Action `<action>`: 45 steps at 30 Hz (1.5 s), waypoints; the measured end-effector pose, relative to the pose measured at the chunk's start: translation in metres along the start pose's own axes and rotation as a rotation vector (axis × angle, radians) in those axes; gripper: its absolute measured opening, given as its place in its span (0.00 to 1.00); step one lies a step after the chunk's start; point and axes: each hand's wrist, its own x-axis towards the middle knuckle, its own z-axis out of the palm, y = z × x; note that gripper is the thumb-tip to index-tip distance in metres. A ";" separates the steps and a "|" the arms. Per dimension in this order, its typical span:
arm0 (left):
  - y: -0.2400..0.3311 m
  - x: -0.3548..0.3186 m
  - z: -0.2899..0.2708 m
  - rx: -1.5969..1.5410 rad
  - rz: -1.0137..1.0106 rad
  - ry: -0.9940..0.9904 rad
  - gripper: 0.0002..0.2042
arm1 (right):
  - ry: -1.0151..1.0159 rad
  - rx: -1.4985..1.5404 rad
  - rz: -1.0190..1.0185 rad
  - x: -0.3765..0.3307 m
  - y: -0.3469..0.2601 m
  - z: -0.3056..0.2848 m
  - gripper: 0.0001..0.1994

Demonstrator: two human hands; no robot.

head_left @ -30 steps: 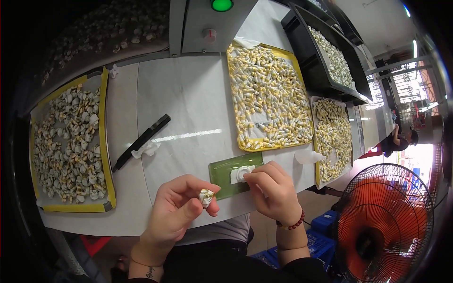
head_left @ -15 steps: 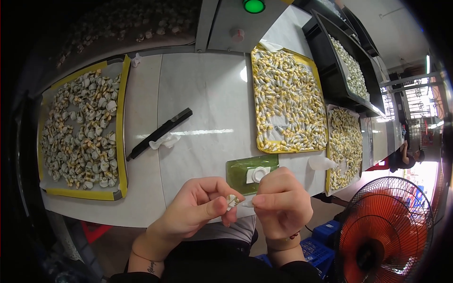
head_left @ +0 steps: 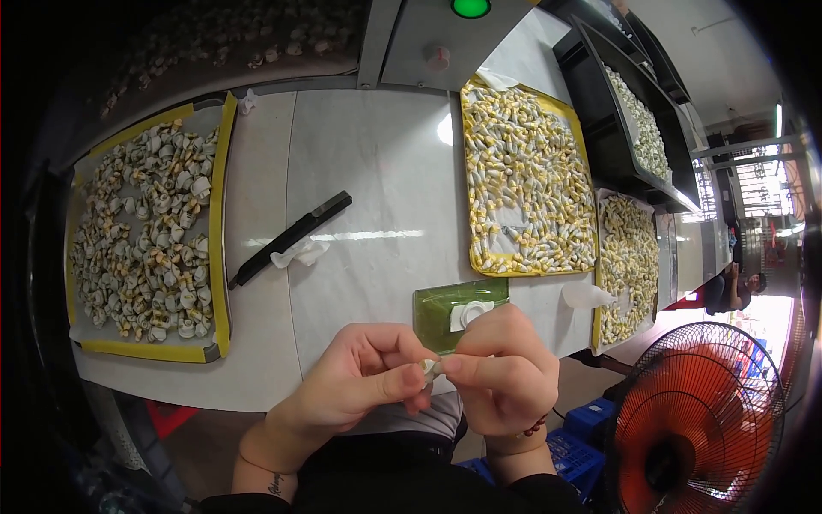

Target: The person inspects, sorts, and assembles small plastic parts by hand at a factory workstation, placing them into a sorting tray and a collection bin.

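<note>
My left hand [head_left: 355,373] is closed, with a small white piece with yellowish marks [head_left: 429,368] held between its thumb and fingers. Against it, my right hand [head_left: 505,368] presses a tight pinch of thumb and forefinger; whatever those fingertips hold is hidden. Both hands meet just in front of my body, over the near edge of the table. Right behind them lies a flat green pad [head_left: 433,304], with a white ring [head_left: 468,315] on a pale square on top.
Yellow-edged trays of small white-and-yellow pieces stand left [head_left: 221,257] and right [head_left: 467,214]. A black bar [head_left: 295,237] lies by crumpled tissue [head_left: 301,253]. At right are a white bottle [head_left: 586,296], a black crate [head_left: 591,111] and an orange fan [head_left: 685,420]. A person is far right.
My right hand has moved left, bringing its pinched fingertips onto the small piece in my left hand. A whitish bit that showed at the right fingertips is now hidden.
</note>
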 end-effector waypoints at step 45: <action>-0.025 -0.009 -0.052 0.146 0.326 0.108 0.19 | 0.258 0.557 0.206 0.309 0.068 -0.118 0.14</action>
